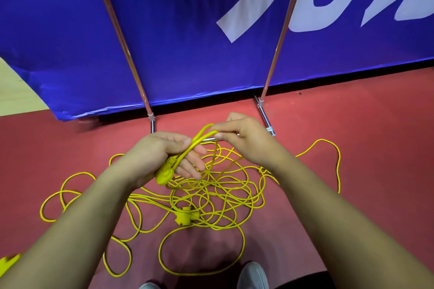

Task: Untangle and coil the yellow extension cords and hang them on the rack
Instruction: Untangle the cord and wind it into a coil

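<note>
A tangled yellow extension cord (225, 197) lies in loose loops on the red floor in front of me. Its three-way socket block (184, 216) sits in the middle of the tangle. My left hand (164, 155) grips the yellow plug end (164, 175) and a short folded length of cord above it. My right hand (244, 136) pinches the top of that fold between thumb and fingers. The chrome rack (270, 73) stands just beyond my hands, its two uprights rising against a blue banner.
A blue banner (187, 30) with white lettering hangs behind the rack's poles. The rack's base bars (266, 117) rest on the red floor. My shoes (252, 275) show at the bottom edge. Another yellow object (8, 263) sits at the lower left.
</note>
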Action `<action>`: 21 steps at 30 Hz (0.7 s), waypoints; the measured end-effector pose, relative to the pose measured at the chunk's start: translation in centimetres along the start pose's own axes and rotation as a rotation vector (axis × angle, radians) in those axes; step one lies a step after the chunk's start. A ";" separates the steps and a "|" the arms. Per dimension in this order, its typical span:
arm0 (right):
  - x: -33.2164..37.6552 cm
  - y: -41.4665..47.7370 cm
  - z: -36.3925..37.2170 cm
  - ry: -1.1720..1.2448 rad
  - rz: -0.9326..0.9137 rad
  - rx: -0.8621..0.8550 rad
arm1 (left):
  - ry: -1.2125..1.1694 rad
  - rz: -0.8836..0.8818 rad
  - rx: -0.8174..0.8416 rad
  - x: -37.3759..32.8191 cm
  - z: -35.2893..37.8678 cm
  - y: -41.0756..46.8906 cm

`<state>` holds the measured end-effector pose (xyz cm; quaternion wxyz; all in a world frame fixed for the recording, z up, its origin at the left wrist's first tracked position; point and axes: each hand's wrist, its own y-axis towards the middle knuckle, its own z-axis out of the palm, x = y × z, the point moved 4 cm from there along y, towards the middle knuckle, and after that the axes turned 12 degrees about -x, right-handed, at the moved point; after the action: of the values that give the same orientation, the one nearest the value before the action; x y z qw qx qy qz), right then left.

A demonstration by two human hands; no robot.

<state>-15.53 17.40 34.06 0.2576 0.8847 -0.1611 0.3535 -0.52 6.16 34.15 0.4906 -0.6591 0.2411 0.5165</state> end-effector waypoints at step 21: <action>-11.1 -2.9 1.6 0.054 0.380 -0.136 | -0.389 0.154 -0.108 -2.2 -1.2 -0.2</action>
<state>-21.08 20.02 24.22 0.2497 0.8091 -0.3419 0.4076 -0.60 4.80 36.25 0.4511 -0.5518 0.1634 0.6821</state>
